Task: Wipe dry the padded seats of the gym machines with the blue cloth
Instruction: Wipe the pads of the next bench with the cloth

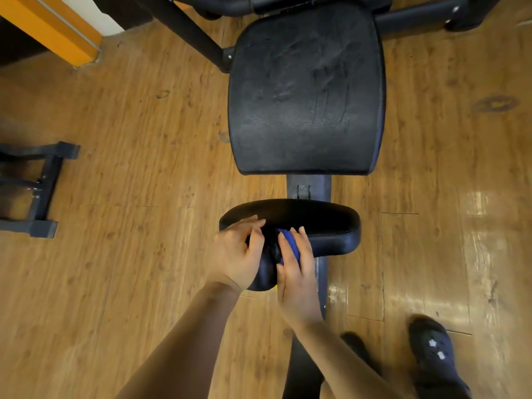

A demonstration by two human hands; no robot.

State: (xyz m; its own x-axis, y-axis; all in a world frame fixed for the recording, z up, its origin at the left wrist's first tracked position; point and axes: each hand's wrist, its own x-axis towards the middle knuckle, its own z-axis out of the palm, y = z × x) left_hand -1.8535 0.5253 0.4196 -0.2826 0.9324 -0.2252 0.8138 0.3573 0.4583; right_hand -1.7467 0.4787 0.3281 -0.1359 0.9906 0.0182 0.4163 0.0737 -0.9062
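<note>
A black padded saddle seat (322, 226) sits on a black frame just below me. Beyond it lies a larger black padded back pad (306, 90). My right hand (298, 272) holds the bunched blue cloth (289, 246) against the narrow front part of the saddle seat, fingers wrapped over the cloth. My left hand (236, 254) grips the seat's left front side, fingers curled over the padding. Most of the cloth is hidden under my right hand.
Wooden floor (138, 197) all around. A black machine base (37, 191) stands at the left, an orange beam (54, 30) at the top left. Black frame tubes (198, 33) run across the top. My black shoes (431, 361) stand at the bottom right.
</note>
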